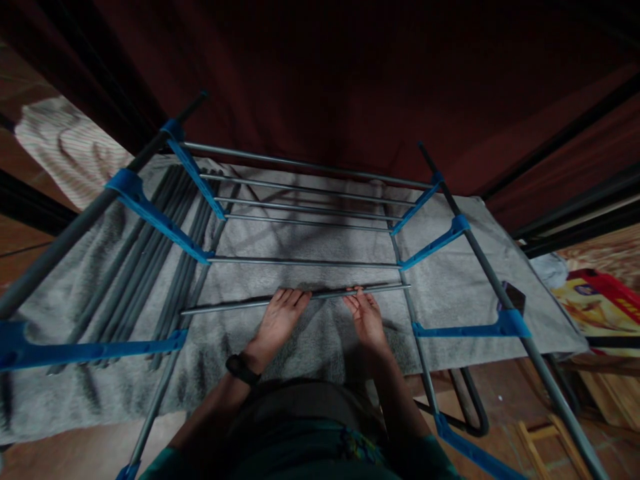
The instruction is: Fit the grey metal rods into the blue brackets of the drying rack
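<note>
A grey metal rod (240,304) lies across the lower part of a rack frame with blue plastic connectors (165,223). My left hand (280,317) rests palm down with its fingertips curled on the rod. My right hand (366,313) holds the same rod a little to the right, fingers bent over it. A dark band sits on my left wrist. The rod's right end (405,287) lies near the right side of the frame, above a blue side bracket (465,329). Several thin rods (305,208) span the frame higher up.
A grey towel (460,293) covers the surface under the rack. Loose grey rods (150,267) lie in a bundle on the left. A dark small object (513,293) sits at the towel's right edge. A red and yellow box (600,300) lies at the right. Wooden pieces (540,433) lie on the floor.
</note>
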Demonstrator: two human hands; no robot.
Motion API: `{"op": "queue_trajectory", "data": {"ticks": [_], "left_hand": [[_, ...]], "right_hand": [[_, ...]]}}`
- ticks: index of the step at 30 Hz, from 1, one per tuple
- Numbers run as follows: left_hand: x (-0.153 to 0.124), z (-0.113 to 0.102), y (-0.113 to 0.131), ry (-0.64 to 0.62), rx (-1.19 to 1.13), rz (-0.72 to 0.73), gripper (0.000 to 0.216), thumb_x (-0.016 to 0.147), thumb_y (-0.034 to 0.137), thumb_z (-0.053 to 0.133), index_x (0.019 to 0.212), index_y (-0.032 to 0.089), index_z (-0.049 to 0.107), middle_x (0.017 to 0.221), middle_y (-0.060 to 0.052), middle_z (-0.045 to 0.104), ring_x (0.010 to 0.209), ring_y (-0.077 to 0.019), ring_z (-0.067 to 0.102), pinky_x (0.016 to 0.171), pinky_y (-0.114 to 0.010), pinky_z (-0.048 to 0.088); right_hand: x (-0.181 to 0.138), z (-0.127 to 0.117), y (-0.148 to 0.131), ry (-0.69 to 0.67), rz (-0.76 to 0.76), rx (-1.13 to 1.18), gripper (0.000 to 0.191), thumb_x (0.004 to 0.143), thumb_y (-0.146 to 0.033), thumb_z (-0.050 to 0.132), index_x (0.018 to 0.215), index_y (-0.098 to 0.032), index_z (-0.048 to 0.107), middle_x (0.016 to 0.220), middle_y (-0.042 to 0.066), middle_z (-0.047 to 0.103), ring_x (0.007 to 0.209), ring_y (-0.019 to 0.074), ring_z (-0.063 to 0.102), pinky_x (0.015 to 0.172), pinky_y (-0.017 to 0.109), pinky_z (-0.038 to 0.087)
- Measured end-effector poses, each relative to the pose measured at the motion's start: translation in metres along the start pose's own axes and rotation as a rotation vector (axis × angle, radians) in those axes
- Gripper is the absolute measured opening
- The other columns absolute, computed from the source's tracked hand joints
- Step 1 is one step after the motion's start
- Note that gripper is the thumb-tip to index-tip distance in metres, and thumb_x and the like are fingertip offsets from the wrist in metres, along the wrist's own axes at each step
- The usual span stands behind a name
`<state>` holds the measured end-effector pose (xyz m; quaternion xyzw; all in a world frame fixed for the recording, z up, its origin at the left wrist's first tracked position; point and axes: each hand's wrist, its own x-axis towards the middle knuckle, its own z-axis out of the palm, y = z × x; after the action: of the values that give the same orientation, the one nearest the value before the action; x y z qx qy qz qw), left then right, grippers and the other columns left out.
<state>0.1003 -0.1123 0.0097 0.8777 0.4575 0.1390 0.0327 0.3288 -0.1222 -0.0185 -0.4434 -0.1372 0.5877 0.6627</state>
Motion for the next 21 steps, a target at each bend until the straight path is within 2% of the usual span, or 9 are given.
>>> {"op": "queue_trajectory", "data": {"ticks": [3, 10, 17, 21], "left_hand": [[-0.002, 0.003, -0.009, 0.030, 0.036, -0.006, 0.042, 0.087, 0.004, 0.047, 0.124, 0.017, 0.062, 0.104, -0.011, 0.067, 0.096, -0.0259, 0.058, 0.090, -0.043, 0.044], [-0.006, 0.005, -0.023, 0.079, 0.084, -0.040, 0.038, 0.090, 0.006, 0.043, 0.120, 0.017, 0.064, 0.102, -0.011, 0.067, 0.093, -0.0259, 0.059, 0.088, -0.042, 0.044], [-0.009, 0.011, -0.025, 0.091, 0.127, -0.102, 0.037, 0.090, 0.005, 0.040, 0.115, 0.016, 0.064, 0.102, -0.012, 0.066, 0.096, -0.0261, 0.058, 0.091, -0.043, 0.043], [-0.009, 0.011, -0.026, 0.078, 0.184, -0.104, 0.037, 0.092, 0.006, 0.037, 0.116, 0.016, 0.062, 0.104, -0.010, 0.066, 0.097, -0.0259, 0.056, 0.092, -0.042, 0.042]], "right_hand": [[0.002, -0.001, -0.002, 0.070, -0.043, 0.013, 0.025, 0.073, -0.034, 0.082, 0.072, -0.022, 0.060, 0.076, -0.004, 0.070, 0.077, 0.0121, 0.069, 0.085, 0.030, 0.058], [0.009, -0.009, -0.008, 0.178, -0.090, 0.073, 0.020, 0.078, -0.035, 0.076, 0.077, -0.023, 0.061, 0.066, -0.007, 0.064, 0.068, 0.0081, 0.066, 0.081, 0.024, 0.058], [0.012, -0.010, -0.012, 0.246, -0.120, 0.079, 0.009, 0.082, -0.029, 0.070, 0.082, -0.023, 0.063, 0.074, -0.005, 0.069, 0.072, 0.0094, 0.068, 0.082, 0.026, 0.057], [0.013, -0.009, -0.012, 0.224, -0.112, 0.072, 0.008, 0.080, -0.026, 0.071, 0.081, -0.023, 0.064, 0.079, -0.004, 0.070, 0.078, 0.0099, 0.069, 0.088, 0.028, 0.056]]}}
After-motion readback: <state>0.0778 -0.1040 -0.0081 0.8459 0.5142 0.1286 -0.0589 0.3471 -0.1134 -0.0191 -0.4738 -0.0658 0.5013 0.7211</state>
